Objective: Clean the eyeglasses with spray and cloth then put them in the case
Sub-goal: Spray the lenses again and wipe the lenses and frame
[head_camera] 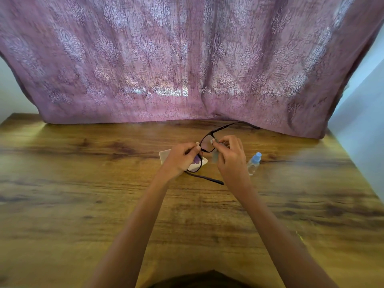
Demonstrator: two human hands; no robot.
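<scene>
Dark-framed eyeglasses with both temples unfolded are held above the middle of the wooden table. My left hand pinches the frame at one lens. My right hand pinches a small pale cloth against the other lens; part of the cloth hangs below my fingers. A white case with a purple pattern lies on the table under my left hand, mostly hidden. A small clear spray bottle with a blue cap lies on its side just right of my right hand.
A mauve patterned curtain hangs along the table's far edge. A pale wall borders the table on the right. A thin dark cable runs on the table right of the bottle.
</scene>
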